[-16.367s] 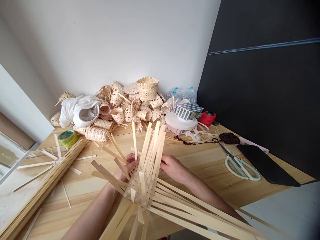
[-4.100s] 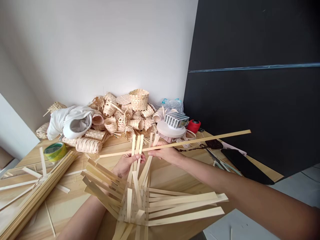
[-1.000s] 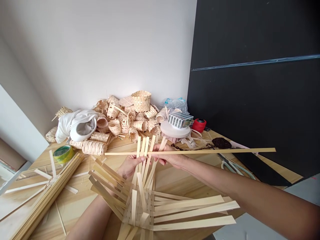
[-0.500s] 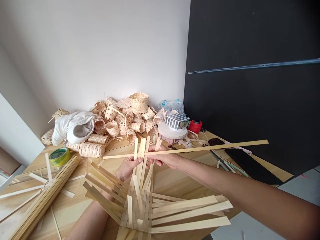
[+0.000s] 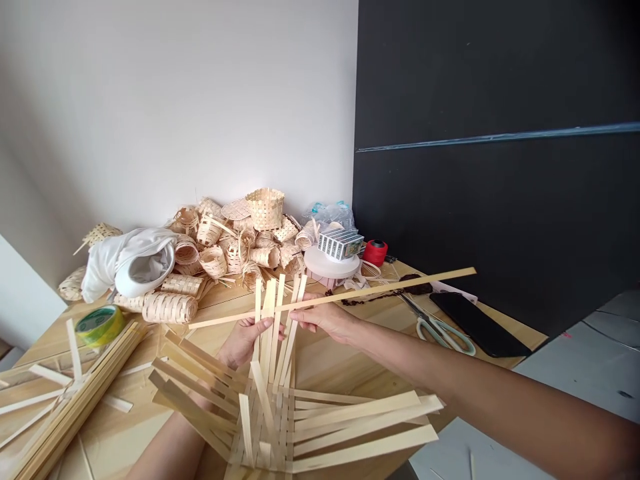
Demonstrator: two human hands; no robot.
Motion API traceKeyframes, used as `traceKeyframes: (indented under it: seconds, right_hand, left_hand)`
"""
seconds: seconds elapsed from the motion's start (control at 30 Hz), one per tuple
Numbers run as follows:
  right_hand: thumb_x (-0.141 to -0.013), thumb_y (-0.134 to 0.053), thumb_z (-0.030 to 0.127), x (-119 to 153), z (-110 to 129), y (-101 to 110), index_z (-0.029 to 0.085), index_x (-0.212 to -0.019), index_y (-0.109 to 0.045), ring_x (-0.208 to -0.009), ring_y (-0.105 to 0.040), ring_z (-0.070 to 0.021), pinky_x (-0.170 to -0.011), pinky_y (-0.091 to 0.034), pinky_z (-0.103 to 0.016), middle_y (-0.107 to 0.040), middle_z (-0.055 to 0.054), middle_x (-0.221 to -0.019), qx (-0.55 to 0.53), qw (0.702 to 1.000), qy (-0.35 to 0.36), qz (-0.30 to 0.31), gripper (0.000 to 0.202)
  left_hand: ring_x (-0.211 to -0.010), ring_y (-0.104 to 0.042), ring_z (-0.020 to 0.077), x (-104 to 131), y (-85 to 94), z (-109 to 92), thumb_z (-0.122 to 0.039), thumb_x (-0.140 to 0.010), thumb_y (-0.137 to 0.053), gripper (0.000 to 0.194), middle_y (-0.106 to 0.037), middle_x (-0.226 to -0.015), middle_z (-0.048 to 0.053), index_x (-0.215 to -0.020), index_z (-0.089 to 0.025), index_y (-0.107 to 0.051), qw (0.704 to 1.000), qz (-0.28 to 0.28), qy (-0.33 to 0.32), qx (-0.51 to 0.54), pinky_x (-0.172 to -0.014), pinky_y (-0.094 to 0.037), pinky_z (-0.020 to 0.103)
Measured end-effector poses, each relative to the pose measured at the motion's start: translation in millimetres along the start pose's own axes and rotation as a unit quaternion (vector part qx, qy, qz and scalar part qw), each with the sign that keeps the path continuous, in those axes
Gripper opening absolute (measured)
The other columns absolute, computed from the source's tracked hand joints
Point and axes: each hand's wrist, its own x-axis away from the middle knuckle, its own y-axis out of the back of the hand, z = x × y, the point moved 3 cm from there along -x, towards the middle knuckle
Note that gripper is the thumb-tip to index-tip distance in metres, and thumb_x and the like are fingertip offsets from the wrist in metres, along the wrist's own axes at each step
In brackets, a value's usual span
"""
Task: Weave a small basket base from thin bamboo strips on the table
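A woven base of pale bamboo strips [image 5: 267, 427] sits in front of me, its loose ends fanning out to the left, right and far side. One long bamboo strip [image 5: 380, 289] lies crosswise among the upright far ends, slanting up to the right. My left hand [image 5: 245, 339] pinches the far upright ends from the left, thumb across them. On the other side, my right hand [image 5: 323, 317] has its thumb and fingers closed on the long strip where it meets the rightmost uprights. Some fingertips of both hands are hidden behind the strips.
Small woven baskets [image 5: 215, 260] are heaped by the wall, beside a white cloth bundle [image 5: 133, 260]. Left lie green-yellow tape [image 5: 99, 325] and a bamboo strip bundle [image 5: 85, 393]. Right are scissors [image 5: 443, 330], a black phone [image 5: 480, 323] and red thread [image 5: 375, 253].
The long strip has slid leftward through the uprights, leaving less of it on the right. My right hand is nearer the rightmost uprights. The whole view has turned slightly right.
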Motion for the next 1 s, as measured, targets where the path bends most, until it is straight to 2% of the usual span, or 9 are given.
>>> traceKeyframes:
  seconds: [0.17, 0.37, 0.53, 0.67, 0.83, 1.0]
  right_hand:
    - [-0.062, -0.069, 0.032, 0, -3, 2, 0.014, -0.071, -0.058, -0.052, -0.052, -0.0074, -0.041, -0.033, -0.017, -0.056, 0.002, -0.060, 0.007, 1.000, -0.006, 0.012, 0.024]
    - [-0.062, -0.067, 0.029, 4, -6, 5, 0.013, -0.065, -0.057, -0.046, -0.051, -0.0063, -0.037, -0.030, -0.015, -0.055, 0.002, -0.054, -0.024, 0.999, -0.043, 0.006, 0.020]
    - [-0.062, -0.065, 0.024, 14, -5, 11, 0.013, -0.068, -0.056, -0.050, -0.057, -0.0080, -0.036, -0.029, -0.014, -0.059, 0.001, -0.060, -0.035, 0.997, -0.064, 0.009, 0.015]
    - [-0.061, -0.067, 0.025, 22, -6, 17, 0.013, -0.076, -0.056, -0.052, -0.060, -0.0099, -0.036, -0.030, -0.014, -0.062, 0.000, -0.068, -0.050, 0.996, -0.075, 0.024, 0.022]
    - [-0.061, -0.070, 0.030, 30, -8, 20, 0.012, -0.072, -0.056, -0.054, -0.061, -0.0108, -0.037, -0.032, -0.014, -0.059, 0.001, -0.065, -0.063, 0.994, -0.057, 0.073, 0.025]
    - [-0.066, -0.067, 0.034, 34, -6, 17, 0.012, -0.072, -0.057, -0.054, -0.060, -0.0109, -0.040, -0.034, -0.016, -0.060, 0.000, -0.059, -0.046, 0.995, -0.006, 0.091, 0.025]
  left_hand:
    - [-0.061, -0.061, 0.0153, -2, 2.2, 1, -0.032, -0.065, -0.071, 0.024, -0.067, -0.069, 0.005, -0.074, -0.011, -0.065, 1.000, 0.022, -0.014, -0.008, -0.069, -0.048, 0.030]
    - [-0.059, -0.061, 0.0136, -3, 2.2, 1, -0.033, -0.065, -0.070, 0.022, -0.068, -0.073, 0.004, -0.074, -0.013, -0.066, 0.999, 0.022, -0.022, -0.008, -0.064, -0.048, 0.027]
    - [-0.062, -0.062, 0.0146, -3, 2.2, 2, -0.032, -0.069, -0.068, 0.020, -0.068, -0.076, 0.004, -0.075, -0.014, -0.066, 1.000, 0.021, -0.017, -0.007, -0.064, -0.047, 0.026]
    - [-0.062, -0.062, 0.0148, -3, 2.1, 2, -0.032, -0.068, -0.068, 0.019, -0.068, -0.076, 0.003, -0.076, -0.015, -0.065, 1.000, 0.013, -0.022, 0.000, -0.064, -0.047, 0.026]
    - [-0.061, -0.061, 0.0127, 0, -2.2, 0, -0.032, -0.067, -0.069, 0.019, -0.068, -0.076, 0.001, -0.073, -0.015, -0.066, 1.000, 0.004, -0.016, 0.005, -0.062, -0.046, 0.024]
    - [-0.058, -0.059, 0.0120, 4, -6.8, -4, -0.034, -0.065, -0.070, 0.023, -0.067, -0.067, 0.002, -0.073, -0.014, -0.066, 1.000, -0.006, -0.004, 0.004, -0.056, -0.044, 0.021]
